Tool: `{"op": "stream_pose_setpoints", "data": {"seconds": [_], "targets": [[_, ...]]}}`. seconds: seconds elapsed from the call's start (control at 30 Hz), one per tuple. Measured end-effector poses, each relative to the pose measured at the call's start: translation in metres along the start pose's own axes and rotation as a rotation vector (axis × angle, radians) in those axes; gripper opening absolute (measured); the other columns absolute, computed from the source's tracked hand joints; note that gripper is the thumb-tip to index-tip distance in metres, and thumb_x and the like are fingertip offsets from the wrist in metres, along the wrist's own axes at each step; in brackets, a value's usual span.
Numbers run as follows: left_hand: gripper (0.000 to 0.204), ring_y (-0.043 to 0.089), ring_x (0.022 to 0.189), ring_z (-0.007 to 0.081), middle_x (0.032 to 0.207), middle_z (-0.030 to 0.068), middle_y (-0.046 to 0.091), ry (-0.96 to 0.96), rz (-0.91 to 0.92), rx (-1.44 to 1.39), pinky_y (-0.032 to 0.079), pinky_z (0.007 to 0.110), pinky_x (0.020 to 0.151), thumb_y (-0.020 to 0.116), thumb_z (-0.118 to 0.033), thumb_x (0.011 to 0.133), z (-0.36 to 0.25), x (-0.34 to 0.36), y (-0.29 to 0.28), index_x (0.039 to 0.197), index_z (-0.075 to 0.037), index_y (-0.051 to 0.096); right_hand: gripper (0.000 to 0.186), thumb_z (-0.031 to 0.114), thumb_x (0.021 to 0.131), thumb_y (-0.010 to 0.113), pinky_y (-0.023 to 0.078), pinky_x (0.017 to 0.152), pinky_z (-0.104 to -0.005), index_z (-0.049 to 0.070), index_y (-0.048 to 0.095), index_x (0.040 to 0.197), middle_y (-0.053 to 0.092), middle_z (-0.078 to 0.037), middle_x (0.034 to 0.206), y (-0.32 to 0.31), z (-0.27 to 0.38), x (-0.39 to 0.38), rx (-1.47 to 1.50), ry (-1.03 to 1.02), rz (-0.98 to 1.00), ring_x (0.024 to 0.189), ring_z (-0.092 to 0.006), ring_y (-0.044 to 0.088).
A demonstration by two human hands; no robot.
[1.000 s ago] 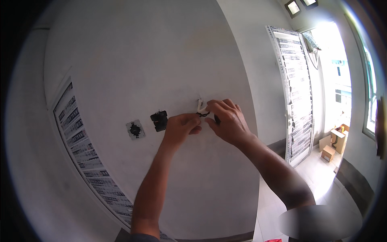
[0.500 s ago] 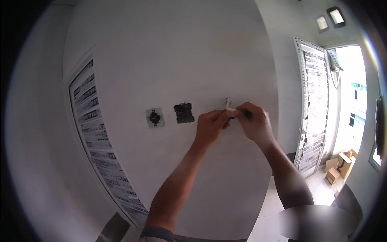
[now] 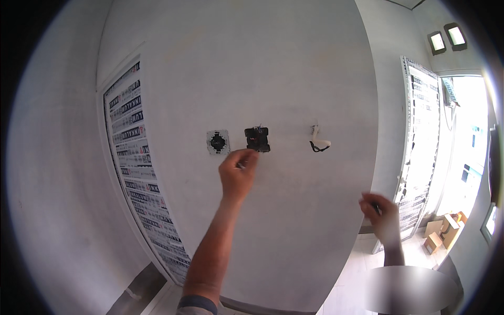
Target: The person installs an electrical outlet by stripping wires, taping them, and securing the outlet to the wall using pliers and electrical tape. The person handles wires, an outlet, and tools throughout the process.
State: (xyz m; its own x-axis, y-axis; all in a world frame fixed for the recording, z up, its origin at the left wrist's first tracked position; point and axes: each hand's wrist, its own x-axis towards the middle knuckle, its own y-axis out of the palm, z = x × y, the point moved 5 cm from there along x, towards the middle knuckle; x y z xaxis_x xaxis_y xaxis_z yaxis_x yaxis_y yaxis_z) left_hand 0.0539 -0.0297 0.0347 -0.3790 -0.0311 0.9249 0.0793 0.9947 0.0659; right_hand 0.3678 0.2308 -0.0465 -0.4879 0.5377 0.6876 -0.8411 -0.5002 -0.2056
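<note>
My left hand [image 3: 236, 176] is closed just below a black square wall box [image 3: 258, 140] with thin wires in it. A small greyish bit shows between its fingers, too small to name. Left of that box, a second wall fitting [image 3: 218, 142] has a dark centre and a light grey, rough square border. Farther right, a white cable [image 3: 320, 141] with a black wire end sticks out of a hole in the wall, touched by neither hand. Low on the right, my right hand [image 3: 382, 212] is curled around something small and dark that I cannot make out.
A door panel [image 3: 139, 173] covered in printed protective film stands at the left. Beyond the wall's right edge is an open door [image 3: 417, 152] with similar film. Cardboard boxes [image 3: 433, 243] sit on the tiled floor near the bright doorway.
Both hands have come away from the white cable, which now hangs free. My left hand has moved left to the black box; my right hand has dropped down and right.
</note>
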Motion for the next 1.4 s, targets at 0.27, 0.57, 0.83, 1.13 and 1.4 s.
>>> {"op": "stream_pose_setpoints", "data": {"seconds": [0.27, 0.57, 0.83, 1.13, 1.4], "targets": [[0.016, 0.063, 0.071, 0.0084, 0.084, 0.0019, 0.075, -0.180, 0.093, -0.041, 0.051, 0.025, 0.067, 0.077, -0.018, 0.096, 0.021, -0.057, -0.020, 0.100, -0.002, 0.078, 0.045, 0.033, 0.101, 0.059, 0.064, 0.061, -0.0418, -0.004, 0.063, 0.128, 0.072, -0.021, 0.101, 0.019, -0.208, -0.231, 0.616, 0.947, -0.143, 0.083, -0.0277, 0.072], [0.022, 0.070, 0.080, 0.0118, 0.086, 0.0042, 0.077, -1.003, 0.620, 0.256, 0.056, 0.031, 0.073, 0.077, -0.025, 0.096, 0.120, -0.461, -0.144, 0.100, -0.003, 0.078, 0.042, 0.028, 0.096, 0.059, 0.060, 0.072, -0.0524, 0.005, 0.062, 0.131, 0.069, -0.016, 0.106, 0.097, -0.312, -0.516, 0.476, 1.519, 0.308, 0.086, -0.0314, 0.071], [0.052, 0.074, 0.109, 0.0340, 0.116, 0.0192, 0.076, -1.690, 1.207, 0.592, 0.057, 0.042, 0.097, 0.082, -0.045, 0.084, -0.005, -0.826, -0.342, 0.116, -0.004, 0.076, 0.028, 0.027, 0.093, 0.069, 0.062, 0.068, -0.0470, 0.006, 0.069, 0.112, 0.067, -0.009, 0.091, 0.152, -0.290, -0.574, 0.237, 1.871, 0.507, 0.075, -0.0250, 0.069], [0.089, 0.051, 0.138, 0.0452, 0.149, 0.0283, 0.052, -2.021, 1.190, 0.603, 0.046, 0.052, 0.113, 0.076, -0.054, 0.086, -0.068, -0.923, -0.422, 0.153, -0.003, 0.045, 0.043, 0.037, 0.083, 0.079, 0.060, 0.073, -0.0410, 0.000, 0.076, 0.105, 0.075, -0.014, 0.090, 0.269, -0.395, -0.692, -0.404, 1.260, 1.034, 0.081, -0.0223, 0.074], [0.090, 0.048, 0.139, 0.0459, 0.151, 0.0269, 0.048, -1.949, 1.163, 0.681, 0.044, 0.053, 0.115, 0.076, -0.052, 0.089, -0.031, -1.032, -0.485, 0.157, -0.007, 0.038, 0.051, 0.048, 0.079, 0.082, 0.058, 0.083, -0.0415, 0.006, 0.078, 0.106, 0.078, -0.014, 0.102, 0.415, -0.501, -0.838, -0.501, 1.060, 1.160, 0.093, -0.0308, 0.075]]}}
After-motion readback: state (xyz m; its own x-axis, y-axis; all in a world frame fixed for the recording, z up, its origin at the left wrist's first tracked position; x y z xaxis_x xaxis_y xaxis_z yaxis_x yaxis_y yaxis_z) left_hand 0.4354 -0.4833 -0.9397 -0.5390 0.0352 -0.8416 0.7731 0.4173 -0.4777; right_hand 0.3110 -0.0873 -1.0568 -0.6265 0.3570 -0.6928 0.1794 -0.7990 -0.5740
